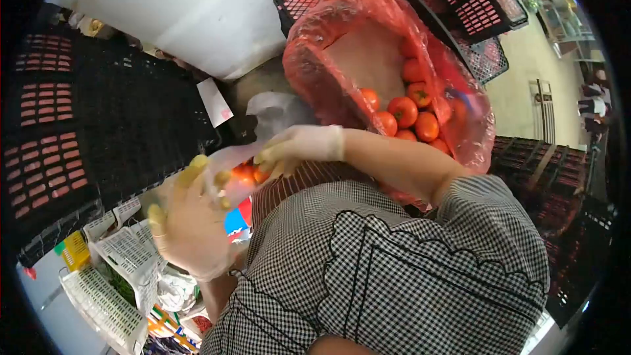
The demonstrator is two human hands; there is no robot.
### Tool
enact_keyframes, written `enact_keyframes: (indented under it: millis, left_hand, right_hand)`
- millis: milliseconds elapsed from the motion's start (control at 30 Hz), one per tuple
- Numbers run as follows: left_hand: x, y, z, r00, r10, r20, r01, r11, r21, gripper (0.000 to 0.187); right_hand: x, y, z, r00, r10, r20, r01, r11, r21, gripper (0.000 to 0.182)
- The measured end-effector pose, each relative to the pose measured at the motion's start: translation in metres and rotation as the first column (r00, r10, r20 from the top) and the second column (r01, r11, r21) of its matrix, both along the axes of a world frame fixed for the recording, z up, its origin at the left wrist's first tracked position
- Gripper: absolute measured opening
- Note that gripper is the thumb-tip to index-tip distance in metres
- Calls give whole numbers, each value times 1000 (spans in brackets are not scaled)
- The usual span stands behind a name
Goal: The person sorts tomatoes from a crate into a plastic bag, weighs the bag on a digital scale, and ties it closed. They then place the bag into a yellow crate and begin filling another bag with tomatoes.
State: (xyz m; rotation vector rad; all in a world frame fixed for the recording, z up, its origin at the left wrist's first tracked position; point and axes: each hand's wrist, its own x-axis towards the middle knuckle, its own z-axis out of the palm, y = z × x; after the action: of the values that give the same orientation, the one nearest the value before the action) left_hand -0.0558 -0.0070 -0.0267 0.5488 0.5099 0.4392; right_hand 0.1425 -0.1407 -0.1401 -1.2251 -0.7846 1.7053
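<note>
The right hand (pixel 299 144), in a thin pale glove, curls its fingers and thumb narrowly onto the edge of a clear bag (pixel 230 156). The left hand (pixel 190 230), gloved too and with yellowish fingertips, is at the near left side of the bag; its fingers are spread wide, but blur hides whether they grip the film. Bagged tomatoes (pixel 244 174) show between the two hands.

Just beyond the right hand lies crumpled whitish plastic (pixel 273 108), and near the left hand is a blue, red and white printed item (pixel 238 220). A brown striped cloth (pixel 296 184) and a black-and-white checked garment (pixel 420 256) cover the person's front.

Farther out, beyond the right forearm, a large red bag (pixel 309 69) stands open, with loose tomatoes (pixel 402 112) gathered toward its near right side. A black crate (pixel 286 10) shows behind its far left edge, and more black crates (pixel 480 3) stand at the far right. To the left is a big dark crate (pixel 52 105), with a white slip (pixel 215 102) at its right edge. At the near left, printed paper (pixel 108 302) surrounds some greens (pixel 119 287). A pale wall (pixel 177 13) rises at the far left, and people (pixel 593 105) appear small at the far right.
</note>
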Motion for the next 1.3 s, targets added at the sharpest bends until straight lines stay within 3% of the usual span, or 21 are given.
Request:
enact_keyframes:
  millis: [33, 67, 133, 200, 267, 400, 533, 600, 633, 767, 833, 933, 1000, 1033, 1067, 1100, 1133, 1167, 1200, 1267, 1300]
  left_hand:
    - [-1, 8, 2, 998, -6, 61, 6, 1000, -1, 91]
    - [-3, 13, 7, 993, -9, 116, 8, 1000, 6, 92]
    - [3, 20, 25, 994, -36, 102, 29, 998, 63, 93]
    - [13, 31, 47, 959, -143, 245, 121, 988, 100, 92]
    - [18, 45, 74, 952, -188, 241, 147, 973, 177, 95]
    - [31, 66, 132, 909, -235, 346, 103, 928, 359, 96]
    - [44, 77, 190, 876, -357, 325, 77, 768, 636, 97]
    - [53, 87, 210, 884, -365, 293, 19, 654, 756, 92]
    - [57, 93, 218, 886, -364, 287, -8, 607, 795, 90]
    - [74, 124, 240, 863, -377, 336, -124, 487, 865, 81]
    - [85, 139, 242, 820, -420, 389, -179, 457, 871, 77]
    - [110, 160, 233, 707, -511, 489, -240, 477, 845, 70]
    - [128, 170, 225, 619, -562, 548, -263, 509, 820, 66]
    - [137, 174, 219, 576, -584, 572, -267, 527, 807, 64]
    - [149, 179, 213, 533, -602, 595, -266, 549, 793, 61]
    - [162, 185, 209, 494, -612, 617, -257, 575, 777, 59]
    - [179, 191, 200, 469, -614, 634, -233, 607, 760, 57]
    - [194, 196, 190, 465, -603, 648, -209, 636, 743, 55]
    - [214, 201, 179, 477, -588, 653, -170, 667, 725, 53]
    - [250, 201, 153, 538, -542, 646, -66, 737, 673, 49]
    - [264, 198, 141, 568, -527, 632, -29, 755, 655, 47]
  right_hand:
    - [11, -15, 10, 981, -142, -129, 137, 989, -50, 39]
    - [24, -27, 28, 958, -278, -65, 273, 959, -77, 36]
    - [46, -43, -1, 861, -386, 331, 382, 921, 81, 40]
    - [36, -43, 5, 748, -459, 480, 438, 884, 162, 47]
    - [25, -35, 29, 623, -462, 632, 212, 877, 431, 63]
    - [8, 8, -14, 122, -230, 966, -83, 967, 241, 99]
    - [31, 54, 8, 81, 36, 996, -204, 979, -19, 78]
    - [59, 88, 5, 266, 178, 948, -183, 974, -132, 47]
    - [67, 100, -19, 228, -101, 968, -30, 993, 111, 29]
    - [98, 115, 13, 237, -446, 863, 240, 888, 393, 16]
    - [120, 117, 22, 261, -692, 673, 419, 709, 567, 15]
    - [165, 119, 22, 88, -704, 705, 405, 672, 620, 17]
    - [191, 112, 36, 45, -827, 560, 465, 513, 721, 17]
    - [206, 103, 42, 72, -799, 597, 520, 540, 661, 16]
    - [227, 101, 39, -39, -818, 574, 463, 494, 736, 12]
    - [245, 94, 36, 115, -861, 495, 625, 451, 637, 9]
    - [258, 85, 44, -83, -816, 572, 558, 438, 705, 6]
    - [280, 81, 31, -79, -896, 436, 596, 308, 741, 7]
    - [293, 71, 43, -247, -758, 603, 575, 386, 721, 12]
    - [334, 58, 25, -221, -869, 443, 636, 216, 740, 15]
    - [343, 41, 32, -292, -700, 652, 661, 345, 666, 17]
